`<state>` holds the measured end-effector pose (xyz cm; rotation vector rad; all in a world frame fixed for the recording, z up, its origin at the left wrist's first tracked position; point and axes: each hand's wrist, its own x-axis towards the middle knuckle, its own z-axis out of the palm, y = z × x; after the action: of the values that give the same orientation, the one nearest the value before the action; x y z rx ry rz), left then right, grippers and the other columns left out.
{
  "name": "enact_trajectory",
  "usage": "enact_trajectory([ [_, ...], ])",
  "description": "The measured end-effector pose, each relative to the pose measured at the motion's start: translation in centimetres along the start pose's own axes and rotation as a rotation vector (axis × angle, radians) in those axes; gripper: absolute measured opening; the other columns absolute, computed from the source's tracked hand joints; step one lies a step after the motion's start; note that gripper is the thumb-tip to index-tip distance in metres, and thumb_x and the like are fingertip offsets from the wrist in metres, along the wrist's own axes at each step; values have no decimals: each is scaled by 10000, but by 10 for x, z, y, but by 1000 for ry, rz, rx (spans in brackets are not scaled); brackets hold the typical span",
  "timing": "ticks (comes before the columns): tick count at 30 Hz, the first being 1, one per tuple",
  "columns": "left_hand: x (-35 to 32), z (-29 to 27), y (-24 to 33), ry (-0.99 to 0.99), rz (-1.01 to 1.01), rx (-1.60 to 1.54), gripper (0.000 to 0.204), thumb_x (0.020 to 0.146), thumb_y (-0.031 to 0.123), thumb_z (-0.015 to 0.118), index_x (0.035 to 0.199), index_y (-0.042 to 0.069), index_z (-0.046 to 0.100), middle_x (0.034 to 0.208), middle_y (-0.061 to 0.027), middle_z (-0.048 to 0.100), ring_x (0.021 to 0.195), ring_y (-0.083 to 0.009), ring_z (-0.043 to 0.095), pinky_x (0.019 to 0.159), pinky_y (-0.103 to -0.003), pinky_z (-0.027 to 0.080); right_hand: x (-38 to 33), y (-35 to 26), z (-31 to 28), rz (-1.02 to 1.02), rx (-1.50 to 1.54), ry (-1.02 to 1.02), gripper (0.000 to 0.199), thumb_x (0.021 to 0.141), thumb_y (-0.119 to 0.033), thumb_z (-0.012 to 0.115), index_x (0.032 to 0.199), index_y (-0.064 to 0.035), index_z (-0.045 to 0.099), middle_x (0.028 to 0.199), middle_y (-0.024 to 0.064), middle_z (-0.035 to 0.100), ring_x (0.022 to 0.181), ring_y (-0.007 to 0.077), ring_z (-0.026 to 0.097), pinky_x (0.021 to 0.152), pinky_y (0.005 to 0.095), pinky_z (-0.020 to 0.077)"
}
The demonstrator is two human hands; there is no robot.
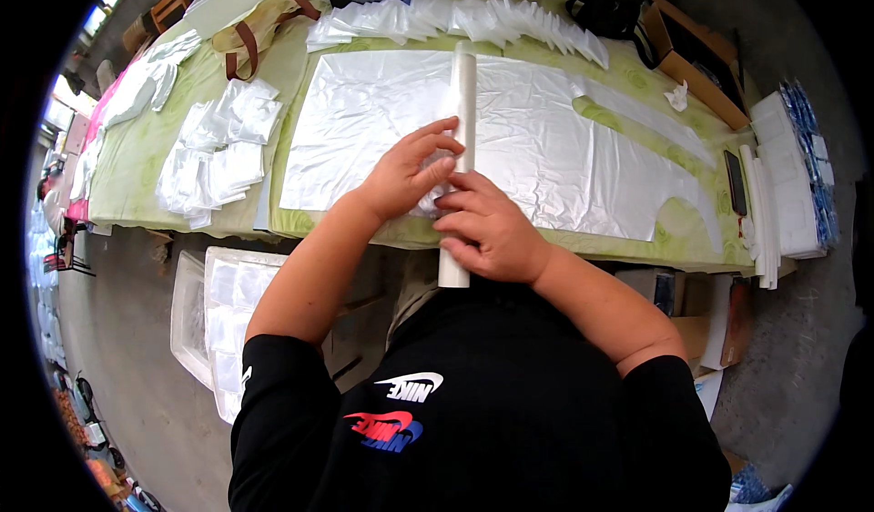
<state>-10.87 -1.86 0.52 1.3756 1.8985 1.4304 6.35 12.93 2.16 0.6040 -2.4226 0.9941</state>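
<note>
A long pale roll [465, 102] lies across a thin, clear plastic sheet [373, 93], pointing away from me, its near end jutting past the table edge. My left hand [414, 166] is at the roll's left side, fingers bent and apart from the thumb, tips touching or close to it. Nearer to me, my right hand [496, 230] lies across the roll with its fingers curled over the top. To the right, the plastic sheet [564, 148] is wrinkled and has cut-out curves, with a narrow strip along its far side.
Folded clear plastic pieces [218, 152] lie at the left, and a row of them [455, 19] along the back. A brown-handled bag [259, 34], a cardboard box [696, 61], a phone [735, 182] and white rolls [763, 216] surround the green tablecloth [364, 232]. Below stands a white bin [191, 316].
</note>
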Motion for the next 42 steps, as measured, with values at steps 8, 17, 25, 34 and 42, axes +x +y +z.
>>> enact_trajectory([
  [8,-21,-18,7,-77,98,353,408,1020,410,555,1305,151,688,1587,-135,467,1542,-398,262,1244,-513,226,27,1,24,-79,223,-131,155,826,-134,754,969,-92,712,970,63,695,1113,313,624,1136,524,401],
  [17,-42,-26,61,126,95,774,530,835,234,783,1339,151,641,1556,-115,494,1517,-380,323,1233,-546,253,-28,-20,-3,-2,279,-27,223,836,-21,742,1045,-85,697,1029,71,725,1065,321,678,1075,544,465],
  [25,-65,-92,12,399,-410,949,653,936,200,576,1555,80,409,1630,-200,356,1514,-372,320,1251,-478,245,-44,-21,-15,50,295,82,171,816,-17,749,974,-63,701,937,102,697,923,314,673,950,456,522],
  [34,-44,-126,3,321,-963,1007,847,933,392,644,1633,135,245,1583,-220,425,1419,-381,468,1171,-452,381,-57,-21,-19,54,313,132,170,830,-15,748,987,-62,704,951,97,703,927,299,679,904,412,538],
  [42,-10,-59,41,567,-579,-226,439,1034,276,516,1399,35,547,1114,-99,662,896,-158,601,802,-321,519,-57,-31,-18,481,502,56,407,915,-160,734,1290,-41,626,1189,125,663,1055,242,652,906,350,536],
])
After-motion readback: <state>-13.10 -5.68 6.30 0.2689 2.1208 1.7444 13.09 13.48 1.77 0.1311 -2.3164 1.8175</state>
